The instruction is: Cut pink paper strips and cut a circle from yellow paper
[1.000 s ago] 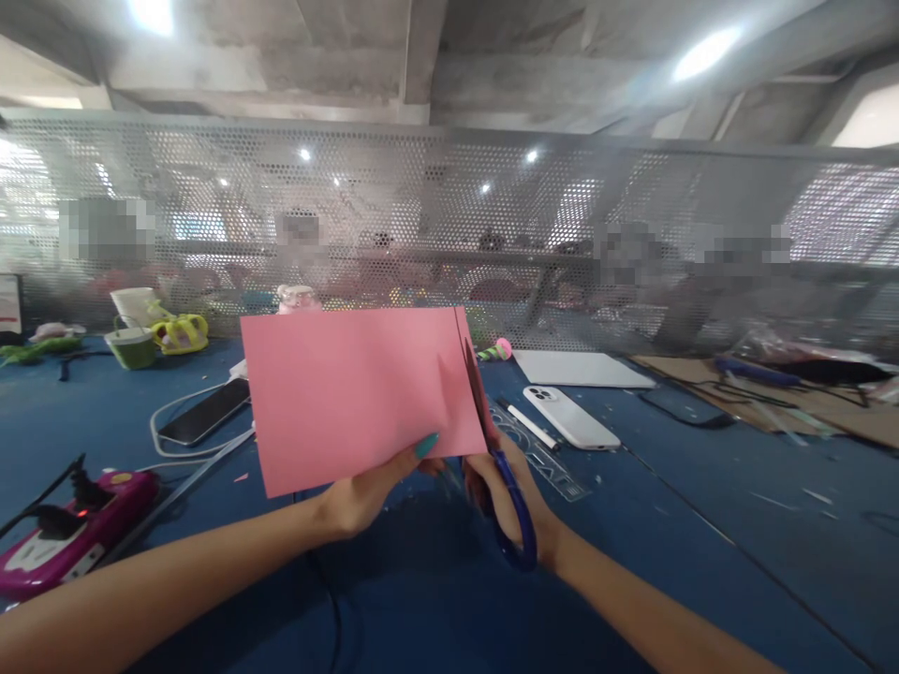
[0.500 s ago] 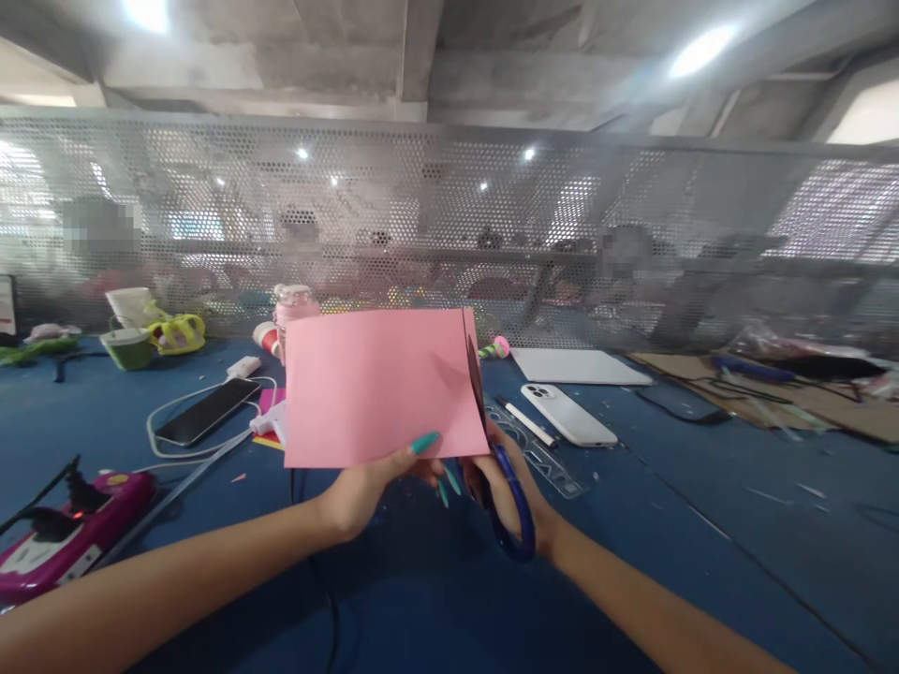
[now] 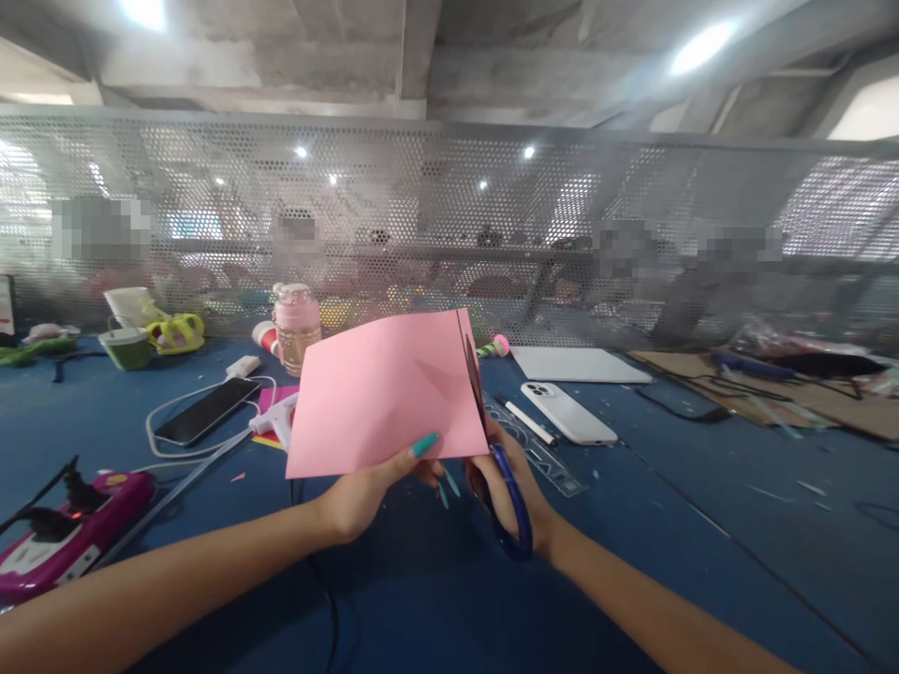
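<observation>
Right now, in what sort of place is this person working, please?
Probably a craft workroom: the right hand holds blue-handled scissors at a sheet of pink paper, and a perforated partition stands along the far side of the blue table.

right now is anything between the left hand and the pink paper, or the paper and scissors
Nothing visible: the left hand holds the pink paper by its lower edge, and the scissors in the right hand meet its right side. The paper's back is hidden.
</observation>
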`<state>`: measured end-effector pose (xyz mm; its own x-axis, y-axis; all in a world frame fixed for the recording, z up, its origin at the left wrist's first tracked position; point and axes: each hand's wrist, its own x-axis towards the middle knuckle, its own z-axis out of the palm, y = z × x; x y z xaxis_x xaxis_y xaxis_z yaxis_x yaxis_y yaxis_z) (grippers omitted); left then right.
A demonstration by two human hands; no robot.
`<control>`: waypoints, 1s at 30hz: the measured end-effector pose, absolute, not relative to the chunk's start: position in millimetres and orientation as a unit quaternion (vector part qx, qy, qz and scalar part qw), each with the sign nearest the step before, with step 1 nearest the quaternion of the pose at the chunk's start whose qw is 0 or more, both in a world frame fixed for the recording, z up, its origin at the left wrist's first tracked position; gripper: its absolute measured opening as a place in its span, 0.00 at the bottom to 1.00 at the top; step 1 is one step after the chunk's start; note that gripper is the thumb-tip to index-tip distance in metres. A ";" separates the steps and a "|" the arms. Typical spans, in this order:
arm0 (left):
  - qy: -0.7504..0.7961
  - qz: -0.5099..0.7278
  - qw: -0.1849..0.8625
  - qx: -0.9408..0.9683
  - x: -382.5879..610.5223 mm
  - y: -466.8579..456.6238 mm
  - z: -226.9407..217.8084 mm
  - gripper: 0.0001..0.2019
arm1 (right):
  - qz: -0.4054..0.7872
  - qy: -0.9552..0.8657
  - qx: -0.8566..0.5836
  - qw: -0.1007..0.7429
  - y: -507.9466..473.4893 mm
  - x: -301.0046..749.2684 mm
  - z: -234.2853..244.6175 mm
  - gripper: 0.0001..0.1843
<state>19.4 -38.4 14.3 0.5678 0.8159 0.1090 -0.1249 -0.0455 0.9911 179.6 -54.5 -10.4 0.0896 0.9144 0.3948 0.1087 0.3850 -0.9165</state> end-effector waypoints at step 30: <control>0.269 0.379 0.622 0.630 20.9 -42.7 17.1 0.15 | 0.341 -0.583 -0.440 0.591 -54.4 180.3 -13.7 0.10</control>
<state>20.9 -42.7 17.1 0.5680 0.8106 0.1426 -0.1320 -0.0812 0.9879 180.3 -54.4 -13.7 0.0875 0.9168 0.3896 0.1104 0.3798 -0.9185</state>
